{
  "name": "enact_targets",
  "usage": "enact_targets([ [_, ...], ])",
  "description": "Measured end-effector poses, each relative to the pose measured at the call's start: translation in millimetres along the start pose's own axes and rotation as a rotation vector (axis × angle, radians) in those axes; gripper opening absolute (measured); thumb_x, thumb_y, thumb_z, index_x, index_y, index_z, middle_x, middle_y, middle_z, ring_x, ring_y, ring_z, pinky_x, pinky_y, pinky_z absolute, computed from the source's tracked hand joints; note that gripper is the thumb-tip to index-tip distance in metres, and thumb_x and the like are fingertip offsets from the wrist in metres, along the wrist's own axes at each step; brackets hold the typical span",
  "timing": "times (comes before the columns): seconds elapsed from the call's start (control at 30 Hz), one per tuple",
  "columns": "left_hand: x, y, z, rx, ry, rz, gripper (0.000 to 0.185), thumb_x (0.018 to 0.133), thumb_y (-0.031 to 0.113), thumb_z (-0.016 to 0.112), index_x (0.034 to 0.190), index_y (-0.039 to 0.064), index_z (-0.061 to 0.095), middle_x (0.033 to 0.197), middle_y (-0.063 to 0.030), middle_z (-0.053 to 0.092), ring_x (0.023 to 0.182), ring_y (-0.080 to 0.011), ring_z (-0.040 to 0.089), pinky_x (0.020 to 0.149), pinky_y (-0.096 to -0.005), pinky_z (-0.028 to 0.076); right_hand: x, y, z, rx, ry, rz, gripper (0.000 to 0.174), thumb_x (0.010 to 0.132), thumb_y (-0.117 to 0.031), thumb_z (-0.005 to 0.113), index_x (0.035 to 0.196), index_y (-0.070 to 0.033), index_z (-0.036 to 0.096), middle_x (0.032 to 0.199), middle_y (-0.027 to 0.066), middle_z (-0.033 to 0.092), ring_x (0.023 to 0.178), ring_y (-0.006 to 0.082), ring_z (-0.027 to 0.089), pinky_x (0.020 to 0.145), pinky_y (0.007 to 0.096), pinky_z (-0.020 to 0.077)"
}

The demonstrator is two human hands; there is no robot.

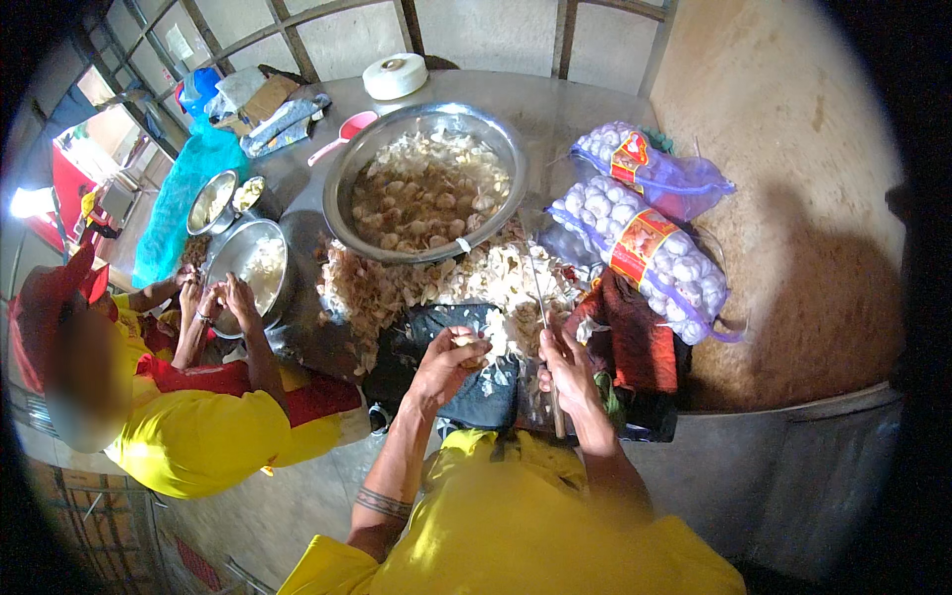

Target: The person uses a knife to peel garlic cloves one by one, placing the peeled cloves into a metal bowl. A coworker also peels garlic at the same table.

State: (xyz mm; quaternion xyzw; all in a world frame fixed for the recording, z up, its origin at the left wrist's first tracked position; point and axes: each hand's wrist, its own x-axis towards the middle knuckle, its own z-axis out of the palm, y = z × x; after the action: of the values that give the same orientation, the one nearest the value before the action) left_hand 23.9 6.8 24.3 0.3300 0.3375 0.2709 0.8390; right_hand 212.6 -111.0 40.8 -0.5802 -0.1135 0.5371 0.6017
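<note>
My left hand (448, 364) is closed around a pale piece of garlic (470, 343), mostly hidden by the fingers. In my right hand (569, 370) I hold a long thin knife (538, 286) by its handle, blade pointing away from me. Both hands are above a dark cloth (416, 342) strewn with scraps. Just beyond them lies a heap of garlic skins (513, 271). A large metal basin (338, 216) stands behind the heap, with garlic bulbs (444, 201) in brownish water and loose skins floating at the far side.
Purple mesh bags of garlic (680, 279) lie at the right by the wall. A pink scoop (346, 136) and a white twine roll (395, 76) rest behind. At left, a co-worker's hands (223, 297) work over a metal bowl (281, 297), near smaller containers (212, 201) of peeled garlic.
</note>
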Motion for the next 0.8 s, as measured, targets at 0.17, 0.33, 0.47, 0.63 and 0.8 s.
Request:
enact_targets([
  [0.17, -5.2, -2.9, -1.8, -0.186, -0.293, -0.144, 0.050, 0.092, 0.003, 0.058, 0.137, 0.002, 0.036, 0.125, -0.0193, 0.056, 0.116, -0.0320, 0.058, 0.103, -0.0471, 0.047, 18.1, 23.9, 2.5, -0.357, -0.118, -0.204, 0.055, 0.090, -0.024, 0.074, 0.137, -0.008, 0.049, 0.087, 0.0031, 0.060, 0.051, 0.0115, 0.053, 0.043, 0.0261, 0.0435],
  [0.33, -14.6, -3.2, 9.3, -0.133, -0.284, -0.094, 0.044, 0.098, 0.005, 0.056, 0.137, 0.004, 0.037, 0.131, -0.0185, 0.054, 0.121, -0.0307, 0.057, 0.107, -0.0491, 0.045, 21.9, 30.1, 15.5, -0.245, -0.096, -0.326, 0.055, 0.089, -0.016, 0.074, 0.137, -0.007, 0.048, 0.083, 0.0029, 0.060, 0.053, 0.0110, 0.056, 0.041, 0.0244, 0.0416],
  [0.47, -16.9, -11.9, 16.8, -0.172, -0.144, -0.023, 0.040, 0.103, 0.010, 0.052, 0.141, 0.008, 0.038, 0.123, -0.0111, 0.060, 0.111, -0.0233, 0.061, 0.097, -0.0430, 0.050, 8.7, 25.1, 34.8, -0.062, -0.078, -0.220, 0.055, 0.089, -0.010, 0.074, 0.136, -0.009, 0.046, 0.080, 0.0023, 0.058, 0.053, 0.0083, 0.054, 0.040, 0.0212, 0.0383],
  [0.63, -15.5, -24.1, 20.2, -0.114, -0.041, 0.044, 0.039, 0.105, 0.010, 0.047, 0.143, 0.012, 0.038, 0.119, -0.0064, 0.061, 0.102, -0.0173, 0.061, 0.087, -0.0364, 0.052, 3.2, 19.9, 39.4, -0.316, -0.066, -0.348, 0.040, 0.091, -0.014, 0.071, 0.127, -0.005, 0.055, 0.085, 0.0058, 0.064, 0.063, 0.0126, 0.061, 0.055, 0.0287, 0.0490],
  [0.8, -15.7, -17.1, 21.8, -0.068, -0.032, 0.257, 0.042, 0.103, 0.005, 0.050, 0.142, 0.008, 0.035, 0.123, -0.0073, 0.058, 0.106, -0.0170, 0.060, 0.090, -0.0348, 0.051, -12.9, 12.6, 32.9, -0.718, -0.136, -0.432, 0.058, 0.100, -0.025, 0.058, 0.151, -0.006, 0.039, 0.101, 0.0164, 0.070, 0.081, 0.0263, 0.069, 0.073, 0.0369, 0.0538],
])
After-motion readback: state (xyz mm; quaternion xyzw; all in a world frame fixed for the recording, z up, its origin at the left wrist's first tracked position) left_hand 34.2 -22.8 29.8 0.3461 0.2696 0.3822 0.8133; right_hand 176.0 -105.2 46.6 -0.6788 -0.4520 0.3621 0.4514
